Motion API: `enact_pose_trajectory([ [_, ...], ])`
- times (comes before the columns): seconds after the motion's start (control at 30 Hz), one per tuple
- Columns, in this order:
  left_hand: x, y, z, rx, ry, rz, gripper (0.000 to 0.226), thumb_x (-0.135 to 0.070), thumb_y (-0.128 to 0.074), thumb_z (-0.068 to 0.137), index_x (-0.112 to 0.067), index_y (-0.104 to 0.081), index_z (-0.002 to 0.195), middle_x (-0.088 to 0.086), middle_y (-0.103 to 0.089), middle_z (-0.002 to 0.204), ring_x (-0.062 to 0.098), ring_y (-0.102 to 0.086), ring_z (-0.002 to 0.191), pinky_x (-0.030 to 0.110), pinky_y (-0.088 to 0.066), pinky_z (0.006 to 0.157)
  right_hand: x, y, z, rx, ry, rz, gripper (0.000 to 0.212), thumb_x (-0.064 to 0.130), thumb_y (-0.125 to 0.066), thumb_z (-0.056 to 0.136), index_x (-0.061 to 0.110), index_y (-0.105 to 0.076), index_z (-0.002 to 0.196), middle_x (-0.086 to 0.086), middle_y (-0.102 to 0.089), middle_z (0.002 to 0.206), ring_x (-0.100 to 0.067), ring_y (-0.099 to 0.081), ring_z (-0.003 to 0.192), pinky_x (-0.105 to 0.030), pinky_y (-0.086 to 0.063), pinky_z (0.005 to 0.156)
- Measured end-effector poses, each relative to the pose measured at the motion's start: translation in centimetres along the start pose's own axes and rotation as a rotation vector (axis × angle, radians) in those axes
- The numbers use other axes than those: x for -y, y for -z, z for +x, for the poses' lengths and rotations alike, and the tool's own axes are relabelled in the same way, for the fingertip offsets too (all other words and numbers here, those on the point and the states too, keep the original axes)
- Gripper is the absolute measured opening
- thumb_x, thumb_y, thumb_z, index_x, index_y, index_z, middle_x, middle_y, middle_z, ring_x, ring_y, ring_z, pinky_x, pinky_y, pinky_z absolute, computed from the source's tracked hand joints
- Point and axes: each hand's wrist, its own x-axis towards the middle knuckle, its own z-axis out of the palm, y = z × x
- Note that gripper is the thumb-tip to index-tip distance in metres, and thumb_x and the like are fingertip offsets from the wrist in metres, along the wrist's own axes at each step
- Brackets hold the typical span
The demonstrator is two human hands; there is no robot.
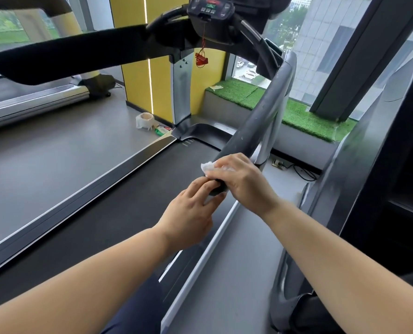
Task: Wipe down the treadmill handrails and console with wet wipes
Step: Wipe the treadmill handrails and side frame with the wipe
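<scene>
at ten o'clock, the left handrail (68, 56) gives no sign we can read as wiped or unwiped. at twelve o'clock, the console (210, 7) carries button markings too small to read. just right of centre, the left hand (191, 210) rests near-straight fingers against the near end of the right handrail (256, 121). the right hand (244, 182) wraps the wet wipe (207, 166) over that end. we judge the task mid-course, with the console likely remaining.
</scene>
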Motion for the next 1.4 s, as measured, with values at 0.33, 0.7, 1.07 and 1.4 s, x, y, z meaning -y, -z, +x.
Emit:
enact_pose_trajectory([
  [0.33, -0.1, -0.7, -0.4, 0.008, -0.006, 0.082, 0.048, -0.021, -0.042, 0.077, -0.009, -0.065, 0.116, 0.013, -0.041, 0.126, 0.035, -0.04, 0.12, 0.043, -0.054, 0.087, -1.3, 0.5, 0.6, -0.09, -0.311, 0.077, 0.02, 0.027, -0.069, 0.079, 0.008, -0.075, 0.083, -0.005, -0.065, 0.091, -0.021, -0.059, 0.086, -0.004, -0.035, 0.084],
  [0.7, -0.8, -1.1, -0.6, 0.109, 0.025, 0.32, 0.075, -0.027, -0.073, 0.059, -0.011, -0.058, 0.13, 0.013, -0.052, 0.138, 0.034, -0.034, 0.128, 0.039, -0.024, 0.106, -1.1, 0.7, 1.0, 0.041, -0.082, 0.076, 0.034, 0.019, -0.044, 0.089, 0.005, -0.074, 0.097, -0.008, -0.064, 0.093, -0.021, -0.057, 0.088, -0.027, -0.048, 0.08],
  [1.07, -1.2, -1.5, -0.8, 0.162, -0.001, 0.395, 0.056, -0.029, -0.04, 0.08, -0.014, -0.057, 0.131, 0.016, -0.037, 0.143, 0.039, -0.03, 0.132, 0.045, -0.008, 0.117, -1.2, 0.3, 0.0, -0.026, -0.252, 0.055, 0.024, 0.032, -0.066, 0.082, 0.01, -0.073, 0.086, -0.005, -0.062, 0.1, -0.023, -0.057, 0.095, -0.025, -0.044, 0.089],
  [1.4, -0.9, -0.9, 0.2, 0.124, 0.02, 0.317, 0.057, -0.029, -0.052, 0.071, -0.011, -0.064, 0.123, 0.013, -0.058, 0.129, 0.033, -0.037, 0.124, 0.038, -0.024, 0.107, -0.5, 0.9, 0.7, -0.041, -0.154, 0.102, 0.022, -0.001, -0.065, 0.083, 0.007, -0.07, 0.102, -0.003, -0.07, 0.091, -0.017, -0.063, 0.087, -0.025, -0.048, 0.082],
])
